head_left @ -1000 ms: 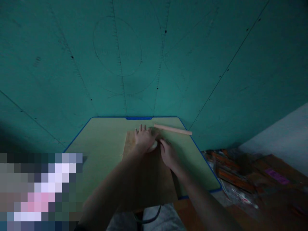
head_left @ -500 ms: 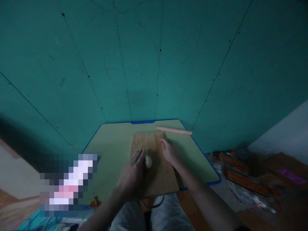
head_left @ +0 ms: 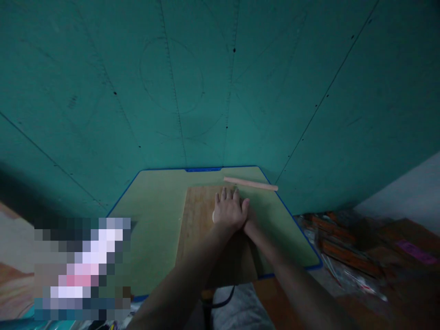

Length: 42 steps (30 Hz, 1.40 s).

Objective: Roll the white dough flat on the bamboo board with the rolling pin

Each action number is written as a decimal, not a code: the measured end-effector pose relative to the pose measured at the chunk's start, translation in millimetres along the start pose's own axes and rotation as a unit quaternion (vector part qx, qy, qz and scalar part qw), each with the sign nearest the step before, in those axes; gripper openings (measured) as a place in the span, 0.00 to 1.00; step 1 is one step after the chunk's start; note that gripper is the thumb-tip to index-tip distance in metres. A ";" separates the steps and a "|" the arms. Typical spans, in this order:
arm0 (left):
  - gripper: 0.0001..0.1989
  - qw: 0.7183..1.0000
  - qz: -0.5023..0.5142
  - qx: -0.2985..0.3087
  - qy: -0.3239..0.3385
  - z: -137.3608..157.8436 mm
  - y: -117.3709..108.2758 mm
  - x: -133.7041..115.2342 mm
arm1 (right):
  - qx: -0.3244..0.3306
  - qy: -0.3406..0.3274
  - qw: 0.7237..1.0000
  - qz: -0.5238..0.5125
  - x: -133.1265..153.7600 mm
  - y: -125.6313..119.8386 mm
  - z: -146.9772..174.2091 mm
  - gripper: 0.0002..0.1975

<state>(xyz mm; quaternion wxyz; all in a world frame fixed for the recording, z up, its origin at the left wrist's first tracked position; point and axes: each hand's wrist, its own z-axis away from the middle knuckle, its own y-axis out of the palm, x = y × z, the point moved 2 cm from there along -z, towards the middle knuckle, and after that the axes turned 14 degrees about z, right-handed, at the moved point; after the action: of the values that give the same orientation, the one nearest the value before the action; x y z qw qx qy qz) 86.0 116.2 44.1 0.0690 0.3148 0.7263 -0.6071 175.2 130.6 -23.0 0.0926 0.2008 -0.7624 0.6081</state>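
White lump (head_left: 213, 217), mostly covered by the left hand (head_left: 228, 213), on the wooden board (head_left: 197, 215).
Board's far edge lies just past the left fingertips; table (head_left: 154, 206) extends leftward. Lump shows at the palm's outer side, behind flat, slightly parted fingers; right hand (head_left: 252, 221) adjoins, finger state indeterminable.

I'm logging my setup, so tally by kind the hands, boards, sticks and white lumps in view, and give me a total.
Hands: 2, left hand and right hand
Board: 1
Stick: 1
White lump: 1, mostly hidden
Total: 5
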 end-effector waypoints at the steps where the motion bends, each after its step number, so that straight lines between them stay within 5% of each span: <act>1: 0.28 1.000 -0.003 0.000 -0.001 -7.2 -2.3 8.3 | -0.002 0.011 1.000 0.001 1.0 -1.8 1.5 0.20; 7: 0.19 0.999 -0.013 0.029 -0.004 -25.7 -23.8 70.7 | -0.024 0.050 0.998 0.023 11.7 -14.2 9.5 0.20; 11: 0.21 1.000 -0.004 0.026 -0.002 -12.2 -32.1 90.4 | -0.038 0.059 0.997 0.028 15.9 -15.0 7.6 0.19; 18: 0.21 0.998 0.021 0.018 0.048 77.5 -39.6 80.9 | -0.043 0.071 0.996 0.029 20.5 -14.2 6.0 0.19; 23: 0.13 0.992 0.062 -0.047 0.099 119.5 -40.1 50.5 | -0.035 0.082 0.996 0.027 20.2 -12.5 2.4 0.18; 27: 0.14 0.999 -0.013 -0.037 0.006 90.4 -27.9 18.3 | -0.016 0.075 0.997 0.026 15.4 -12.3 0.5 0.19; 31: 0.16 0.999 -0.026 -0.032 -0.010 31.8 -14.9 9.2 | -0.003 0.057 0.998 0.027 13.3 -13.7 4.9 0.20; 37: 0.15 1.000 -0.024 -0.006 -0.015 -31.6 -15.7 50.5 | -0.014 0.057 0.998 0.016 14.9 -15.4 10.1 0.21; 42: 0.19 1.000 -0.021 0.011 -0.012 -27.5 -27.4 80.1 | -0.036 0.064 0.997 0.029 16.2 -16.1 9.8 0.19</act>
<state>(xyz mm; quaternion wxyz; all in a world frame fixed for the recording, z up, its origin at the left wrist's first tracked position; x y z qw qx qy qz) 15.5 169.7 35.4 0.0619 0.2930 0.7247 -0.6206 168.3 115.1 -4.8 0.1311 0.1358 -0.7815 0.5947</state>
